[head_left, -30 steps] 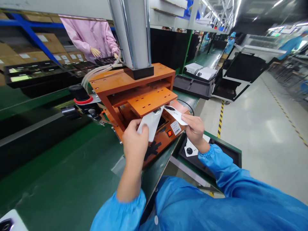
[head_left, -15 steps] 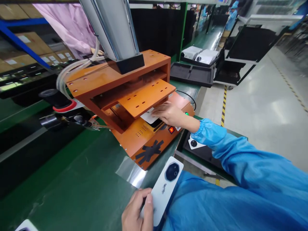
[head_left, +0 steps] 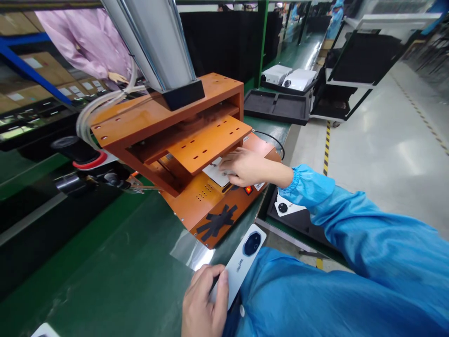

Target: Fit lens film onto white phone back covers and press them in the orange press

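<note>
A white phone-like panel [head_left: 239, 266] with a dark round camera area is gripped between the thumb and fingers of my left hand [head_left: 206, 297], near my body at the bottom. My right hand [head_left: 243, 167] reaches under the raised plate [head_left: 210, 144] of an orange press machine [head_left: 185, 199]. Its fingers rest on a second white panel [head_left: 216, 174], which lies on the machine's base beneath the plate. Black tape strips [head_left: 217, 223] cross on the machine's front.
Another white panel [head_left: 286, 207] lies on a black tray [head_left: 308, 228] at the right. Empty black trays [head_left: 275, 106] and white devices [head_left: 298, 80] stand behind. Part of a white panel [head_left: 45, 330] shows at lower left. Beyond the press is a person in pink [head_left: 86, 42].
The panel under the plate now lies flatter over the black slot, with my right hand still on it. My left hand and its panel have shifted slightly right; the whole view has moved a little.
</note>
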Motion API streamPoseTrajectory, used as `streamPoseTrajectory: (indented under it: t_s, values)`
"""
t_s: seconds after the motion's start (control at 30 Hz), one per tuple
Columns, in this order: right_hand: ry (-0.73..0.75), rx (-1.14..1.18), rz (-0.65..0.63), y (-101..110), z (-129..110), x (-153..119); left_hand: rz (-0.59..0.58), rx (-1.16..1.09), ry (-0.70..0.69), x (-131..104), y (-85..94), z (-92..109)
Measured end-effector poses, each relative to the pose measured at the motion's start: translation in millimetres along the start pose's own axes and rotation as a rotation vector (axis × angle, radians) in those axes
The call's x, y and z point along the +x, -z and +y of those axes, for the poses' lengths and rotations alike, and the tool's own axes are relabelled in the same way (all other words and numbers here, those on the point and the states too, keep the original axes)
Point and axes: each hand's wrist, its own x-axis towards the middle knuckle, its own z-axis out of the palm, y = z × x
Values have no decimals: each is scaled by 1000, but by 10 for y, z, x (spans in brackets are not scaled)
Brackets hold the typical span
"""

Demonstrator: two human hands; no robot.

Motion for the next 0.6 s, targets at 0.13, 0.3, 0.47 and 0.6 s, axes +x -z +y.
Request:
streamPoseTrajectory:
  t_s: [0.13, 0.3, 0.47, 0.6]
  values:
    - [-11, 98, 110, -129, 36, 1, 36, 140, -145, 94, 32, -25]
    - [-261, 130, 590, -271, -139, -476, 141, 504, -303, 198, -110, -85]
    - [-634, 78, 750, -540, -272, -1320, 192, 585, -306, 278, -334, -221]
    - [-695, -8, 650, -718, -227, -1694, 219, 644, -385, 339, -382, -291]
